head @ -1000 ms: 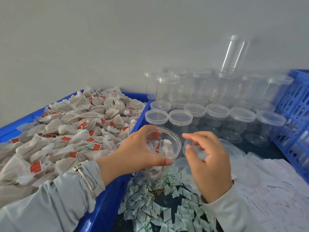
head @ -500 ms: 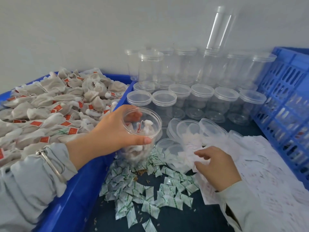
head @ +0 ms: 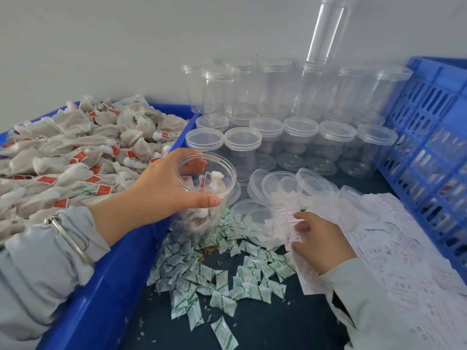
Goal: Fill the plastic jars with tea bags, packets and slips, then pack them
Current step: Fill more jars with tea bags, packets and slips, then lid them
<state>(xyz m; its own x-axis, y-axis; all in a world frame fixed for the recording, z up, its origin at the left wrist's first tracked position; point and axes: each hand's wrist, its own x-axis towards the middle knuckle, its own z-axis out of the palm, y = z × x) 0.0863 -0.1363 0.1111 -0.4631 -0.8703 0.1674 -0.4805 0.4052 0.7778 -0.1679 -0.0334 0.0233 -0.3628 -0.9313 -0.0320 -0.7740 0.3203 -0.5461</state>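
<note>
Jar (head: 206, 188): open, part full of tea bags, just right of the bin (head: 106, 281); I see my left hand (head: 166, 190) wrapped round it.
Right hand (head: 319, 242): pinching a slip (head: 290, 223), right of the jar.
Packets (head: 227, 281): scattered below the jar.

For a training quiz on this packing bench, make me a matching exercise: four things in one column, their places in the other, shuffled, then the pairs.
Things:
1. open jar
2. tea bags
3. paper slip
4. green-printed packets

Places:
A. heaped in the blue tray on the left
B. scattered on the dark table
C. held by the left hand
D. pinched by the right hand

Pairs: 1-C, 2-A, 3-D, 4-B
</note>
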